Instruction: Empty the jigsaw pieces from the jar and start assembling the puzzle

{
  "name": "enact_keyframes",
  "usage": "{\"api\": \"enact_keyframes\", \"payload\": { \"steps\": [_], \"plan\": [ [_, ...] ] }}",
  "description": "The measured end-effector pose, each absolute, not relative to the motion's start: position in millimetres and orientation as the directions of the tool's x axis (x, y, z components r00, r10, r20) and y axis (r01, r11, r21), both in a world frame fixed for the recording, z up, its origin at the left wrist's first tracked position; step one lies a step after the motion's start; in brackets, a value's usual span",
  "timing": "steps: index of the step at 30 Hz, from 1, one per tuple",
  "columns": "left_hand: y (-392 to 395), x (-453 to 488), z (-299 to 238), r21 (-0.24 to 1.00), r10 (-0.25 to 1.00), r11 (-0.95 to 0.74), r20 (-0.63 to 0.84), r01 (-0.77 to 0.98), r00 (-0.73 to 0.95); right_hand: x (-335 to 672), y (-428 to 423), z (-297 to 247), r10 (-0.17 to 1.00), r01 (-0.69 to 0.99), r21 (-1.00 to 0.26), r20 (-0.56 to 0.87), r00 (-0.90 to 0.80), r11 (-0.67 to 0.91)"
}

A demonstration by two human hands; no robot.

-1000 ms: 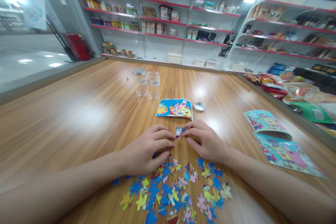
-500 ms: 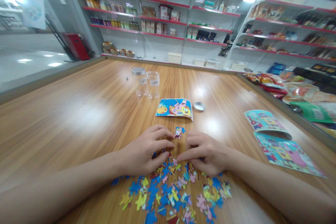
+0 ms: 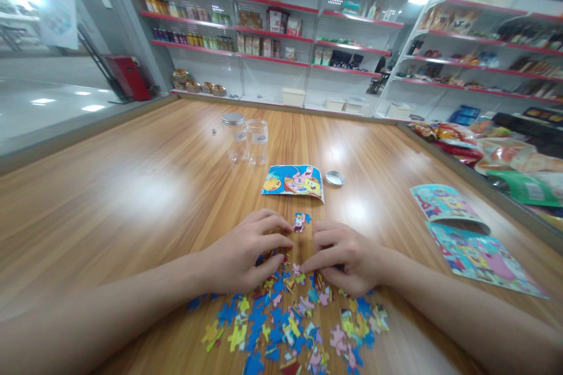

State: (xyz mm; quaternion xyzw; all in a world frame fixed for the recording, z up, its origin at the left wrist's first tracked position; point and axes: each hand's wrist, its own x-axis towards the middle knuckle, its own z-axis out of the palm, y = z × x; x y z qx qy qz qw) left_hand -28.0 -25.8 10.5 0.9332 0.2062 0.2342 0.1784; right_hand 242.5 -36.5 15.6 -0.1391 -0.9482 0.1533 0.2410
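Observation:
Loose jigsaw puzzle pieces, mostly blue, yellow and pink, lie spread on the wooden table before me. My left hand rests at the pile's upper left, fingers apart and curved, with nothing seen in them. Across from it, my right hand has its index finger stretched out, its tip at a pink puzzle piece; the other fingers are curled. Just beyond the hands sits a small joined cluster of puzzle pieces. Behind that lies a cartoon picture card, curled at its lower edge.
Two clear jars stand farther back, a lidded jar and an open jar. A silver lid lies right of the card. Two more picture cards are at the right. Packaged goods line the table's right side; shelves stand behind.
The right index fingertip and the pink piece at it have shifted very slightly to the right. The left hand stays in place.

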Motion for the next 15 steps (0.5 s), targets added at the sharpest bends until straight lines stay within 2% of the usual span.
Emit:
{"api": "enact_keyframes", "payload": {
  "steps": [8, 15],
  "plan": [
    [-24.3, -28.9, 8.2, 0.431, 0.473, -0.848, 0.354, 0.308, 0.807, 239.9, -33.9, 11.8, 0.306, 0.123, -0.369, 0.493, -0.814, 0.921],
    [-24.8, -28.3, 8.9, 0.428, 0.473, -0.849, 0.357, 0.309, 0.805, 241.3, -33.9, 9.0, 0.322, 0.128, -0.388, 0.489, -0.811, 0.913]
  ]
}}
